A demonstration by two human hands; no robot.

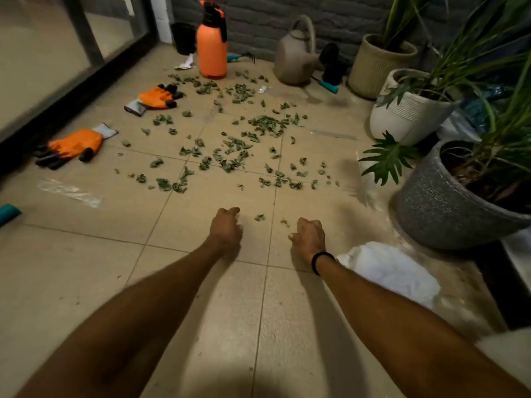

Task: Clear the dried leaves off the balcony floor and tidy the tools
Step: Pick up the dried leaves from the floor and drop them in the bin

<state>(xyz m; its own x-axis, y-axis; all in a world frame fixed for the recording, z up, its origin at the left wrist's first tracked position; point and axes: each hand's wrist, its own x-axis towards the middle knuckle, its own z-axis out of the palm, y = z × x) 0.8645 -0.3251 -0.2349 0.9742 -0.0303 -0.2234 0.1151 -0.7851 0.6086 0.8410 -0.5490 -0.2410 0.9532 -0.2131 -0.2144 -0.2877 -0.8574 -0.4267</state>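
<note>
Ahead, crumpled dried green leaves (230, 150) lie scattered across the beige tiled floor (86, 268), between two orange black-tipped gloves (76, 146) and a grey speckled plant pot (439, 202). Nearer, the left hand (226, 228) and right hand (309, 237) (black band at its wrist) hover with loosely curled fingers, holding nothing.

My left grip (226, 226) and right grip (309, 235) loosely curled, empty, above floor (201, 297); dried leaves (230, 145) scattered ahead, two orange gloves (75, 145) far left.

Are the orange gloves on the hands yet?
No, the near glove and the far glove lie on the floor at the left, and the left hand and right hand are bare.
</note>
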